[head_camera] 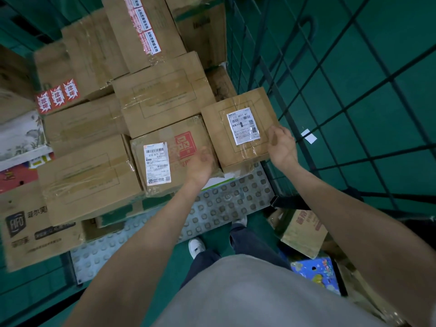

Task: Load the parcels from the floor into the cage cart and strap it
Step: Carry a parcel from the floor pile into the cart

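Observation:
A small brown parcel (pixel 238 109) with a white shipping label sits inside the cage cart (pixel 266 74), against its right wire wall. My right hand (pixel 282 143) touches the parcel's near right corner with loosely curled fingers. My left hand (pixel 200 165) is blurred and hovers with relaxed fingers over the neighbouring red-printed parcel (pixel 186 142), holding nothing. Several taped cardboard boxes (pixel 162 95) fill the cart behind and to the left.
The cart's studded metal floor plate (pixel 224 208) shows bare at the front. On the green floor at the right lie a brown box (pixel 304 232) and a blue printed parcel (pixel 316 274). A large printed carton (pixel 26 227) stands at the left. My feet are by the cart's open front.

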